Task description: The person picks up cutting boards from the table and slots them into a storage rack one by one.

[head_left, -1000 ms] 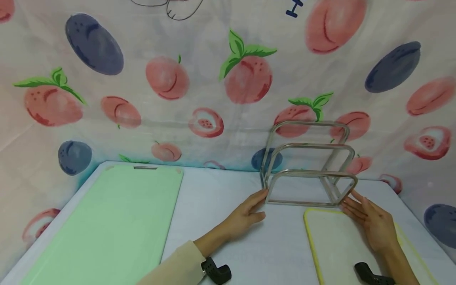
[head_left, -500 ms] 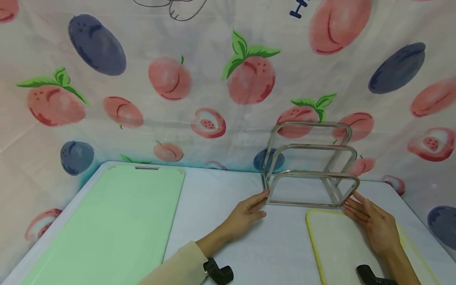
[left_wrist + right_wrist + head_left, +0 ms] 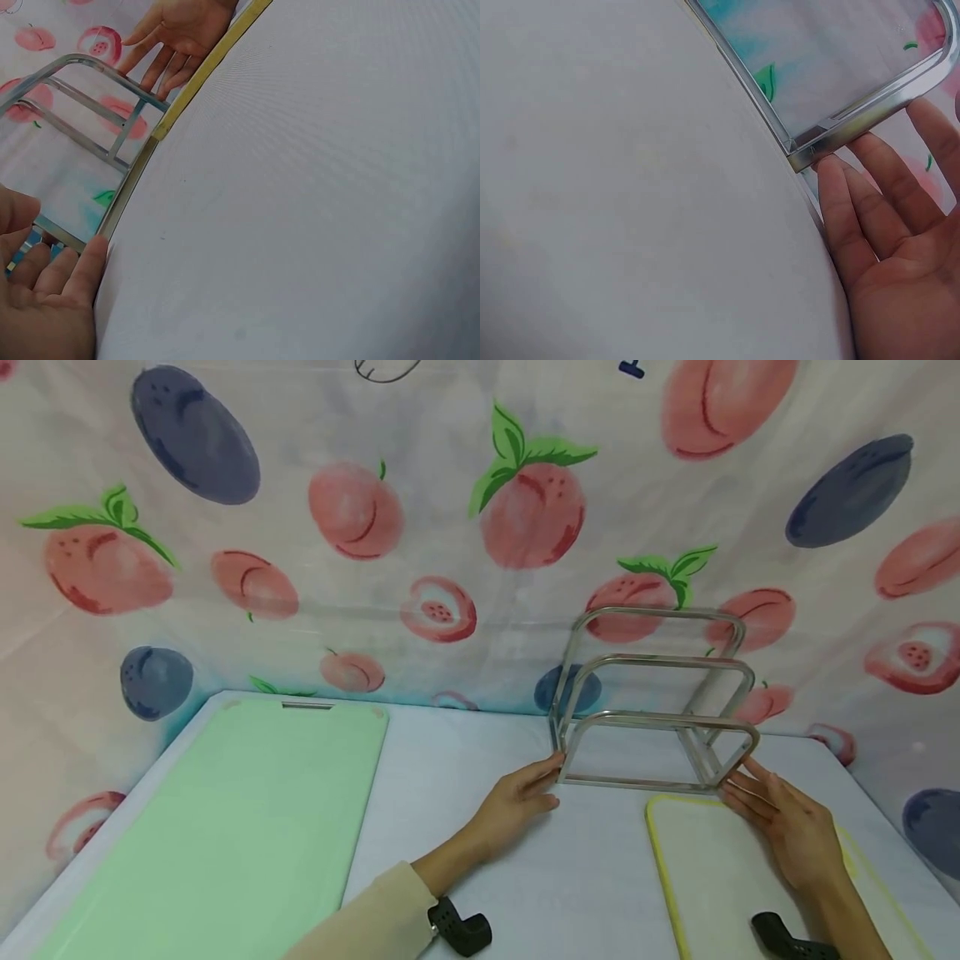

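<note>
Green board [image 3: 217, 827] well left of the rack [image 3: 667, 721], near end cut off. My left hand [image 3: 510, 810] touches the rack's lower left corner, fingers extended, not clenched; exact fingertip contact hard to make out. My right hand [image 3: 798, 839]: fingers straight against the rack's right side. Yellow-edged board [image 3: 712, 868] in front of the rack, partly under my forearm, near end out of frame. Rack stands on white tabletop [image 3: 465, 752], fruit-print cloth [image 3: 435, 510] behind.

The rack [image 3: 660, 720] looks like smooth, glossy metal
</note>
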### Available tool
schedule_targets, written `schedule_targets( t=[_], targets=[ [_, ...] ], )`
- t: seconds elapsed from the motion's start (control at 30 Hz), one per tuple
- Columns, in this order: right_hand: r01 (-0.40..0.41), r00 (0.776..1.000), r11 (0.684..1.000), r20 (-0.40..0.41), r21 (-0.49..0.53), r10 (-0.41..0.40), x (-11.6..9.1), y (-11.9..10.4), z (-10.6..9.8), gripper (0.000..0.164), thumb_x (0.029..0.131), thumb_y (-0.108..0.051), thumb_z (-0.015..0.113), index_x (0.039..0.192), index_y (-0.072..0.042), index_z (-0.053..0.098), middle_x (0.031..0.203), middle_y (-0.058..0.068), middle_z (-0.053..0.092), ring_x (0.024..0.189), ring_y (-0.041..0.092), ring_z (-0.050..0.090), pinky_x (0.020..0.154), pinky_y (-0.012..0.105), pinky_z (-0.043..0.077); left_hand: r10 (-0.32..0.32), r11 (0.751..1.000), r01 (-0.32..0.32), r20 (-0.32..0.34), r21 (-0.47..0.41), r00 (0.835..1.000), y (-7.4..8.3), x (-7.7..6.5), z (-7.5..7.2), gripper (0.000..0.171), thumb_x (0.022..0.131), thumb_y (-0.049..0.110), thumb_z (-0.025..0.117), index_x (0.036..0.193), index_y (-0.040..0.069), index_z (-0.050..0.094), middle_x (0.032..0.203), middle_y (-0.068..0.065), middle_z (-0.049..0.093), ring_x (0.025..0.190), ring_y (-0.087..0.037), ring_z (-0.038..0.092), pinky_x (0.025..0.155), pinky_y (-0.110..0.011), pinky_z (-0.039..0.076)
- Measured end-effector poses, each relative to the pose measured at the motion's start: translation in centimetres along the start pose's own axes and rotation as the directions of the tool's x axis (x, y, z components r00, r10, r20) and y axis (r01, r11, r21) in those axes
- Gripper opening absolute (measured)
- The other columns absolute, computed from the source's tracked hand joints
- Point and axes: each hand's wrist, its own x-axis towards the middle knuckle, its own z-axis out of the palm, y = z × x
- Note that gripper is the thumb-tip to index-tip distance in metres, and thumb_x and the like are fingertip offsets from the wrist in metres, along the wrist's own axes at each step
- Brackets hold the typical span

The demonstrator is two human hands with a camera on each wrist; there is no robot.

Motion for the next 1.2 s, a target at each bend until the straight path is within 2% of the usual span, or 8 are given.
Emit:
schedule_targets(
  t=[0.23,0.43,0.5,0.57,0.73,0.87,1.0,1.2],
  targets=[
    [-0.012,1.0,0.999,0.025,0.052,0.011,0.3,-0.2,-0.1,0.039,0.097,0.0,0.017,0.131,0.018,0.016,0.121,0.026,0.048,0.108,0.034,0.05,0.087,0.04,0.038,0.016,1.0,-0.016,0.0,0.023,1.0,-0.1,0.2,-0.1,0.053,0.087,-0.001,0.051,0.137,0.006,0.034,0.143,-0.005,0.026,0.127,-0.023,0.03,0.097,-0.037,0.032],
    [-0.015,0.999,0.996,0.042,0.083,0.012,0.1,-0.1,-0.1,0.038,0.097,0.001,0.015,0.131,0.018,0.017,0.12,0.028,0.048,0.108,0.035,0.05,0.087,0.041,0.038,-0.007,1.0,0.007,-0.004,-0.01,1.0,0.0,0.0,0.0,0.053,0.087,-0.003,0.051,0.136,0.005,0.034,0.142,-0.004,0.027,0.126,-0.022,0.03,0.096,-0.033,0.034],
    [-0.022,0.999,0.997,0.042,0.072,0.019,-0.1,0.0,-0.1,0.039,0.097,0.0,0.015,0.132,0.018,0.016,0.12,0.028,0.048,0.108,0.035,0.049,0.088,0.041,0.038,-0.019,0.999,0.019,-0.006,-0.03,1.0,0.4,-0.1,0.1,0.053,0.087,-0.006,0.049,0.136,0.003,0.033,0.143,-0.006,0.026,0.127,-0.024,0.03,0.097,-0.035,0.033],
    [-0.03,0.999,0.999,0.028,0.016,0.029,-0.2,0.0,0.0,0.039,0.098,-0.002,0.016,0.132,0.017,0.017,0.119,0.025,0.05,0.107,0.033,0.05,0.087,0.04,0.038,-0.028,0.999,0.028,-0.004,-0.043,1.0,1.1,-0.2,0.3,0.053,0.086,-0.009,0.047,0.136,0.0,0.032,0.143,-0.01,0.024,0.127,-0.027,0.028,0.098,-0.04,0.03],
    [-0.043,0.999,0.997,0.004,-0.061,0.043,-0.5,-0.2,0.3,0.039,0.098,-0.003,0.018,0.132,0.017,0.018,0.12,0.021,0.052,0.107,0.031,0.051,0.087,0.039,0.038,-0.025,0.999,0.025,-0.007,-0.036,1.0,2.2,-0.6,0.6,0.052,0.086,-0.011,0.045,0.135,-0.005,0.03,0.143,-0.016,0.022,0.127,-0.033,0.026,0.098,-0.048,0.026],
    [-0.043,0.999,0.997,-0.002,-0.061,0.043,-0.4,-0.3,0.6,0.039,0.098,-0.003,0.018,0.132,0.017,0.018,0.12,0.022,0.051,0.107,0.031,0.051,0.087,0.039,0.038,-0.023,0.999,0.022,-0.028,-0.024,0.999,1.3,-0.5,0.5,0.052,0.086,-0.009,0.047,0.135,-0.001,0.033,0.142,-0.011,0.025,0.126,-0.028,0.029,0.098,-0.045,0.027],
    [-0.047,0.999,0.992,-0.013,-0.116,0.046,-0.3,-0.4,0.7,0.039,0.098,-0.004,0.019,0.131,0.017,0.019,0.119,0.02,0.053,0.107,0.03,0.052,0.087,0.04,0.039,-0.016,1.0,0.016,-0.057,0.002,0.998,0.2,-0.3,0.3,0.051,0.087,-0.005,0.049,0.135,0.005,0.036,0.141,-0.005,0.029,0.126,-0.023,0.031,0.099,-0.041,0.029],
    [-0.047,0.999,0.993,-0.005,-0.105,0.046,-0.3,-0.3,0.6,0.04,0.098,-0.004,0.02,0.132,0.017,0.019,0.119,0.02,0.053,0.106,0.03,0.052,0.086,0.04,0.039,-0.031,0.999,0.033,-0.079,0.027,0.996,-0.2,-0.1,0.2,0.052,0.086,-0.002,0.051,0.135,0.007,0.037,0.14,-0.001,0.032,0.125,-0.017,0.033,0.1,-0.04,0.028]
  ],
)
